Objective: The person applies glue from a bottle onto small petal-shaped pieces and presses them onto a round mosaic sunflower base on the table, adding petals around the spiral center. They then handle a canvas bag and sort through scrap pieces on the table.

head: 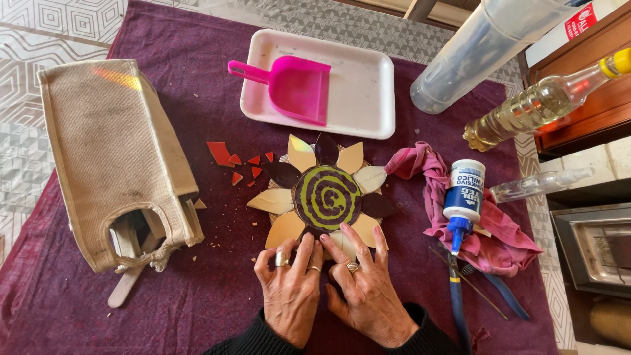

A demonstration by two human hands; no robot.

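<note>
Both the left hand [291, 287] and right hand [365, 284] press flat, holding nothing, at six o'clock on the round petal-ringed spiral mosaic flower [327, 196], its petals mostly placed.

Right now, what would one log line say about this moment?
left hand: on flower mosaic lower edge | right hand: pressing bottom petal | glue bottle: on pink cloth

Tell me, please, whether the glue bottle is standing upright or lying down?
Lying down: the glue bottle rests on its side on the pink cloth, its blue nozzle pointing toward the person.
</note>
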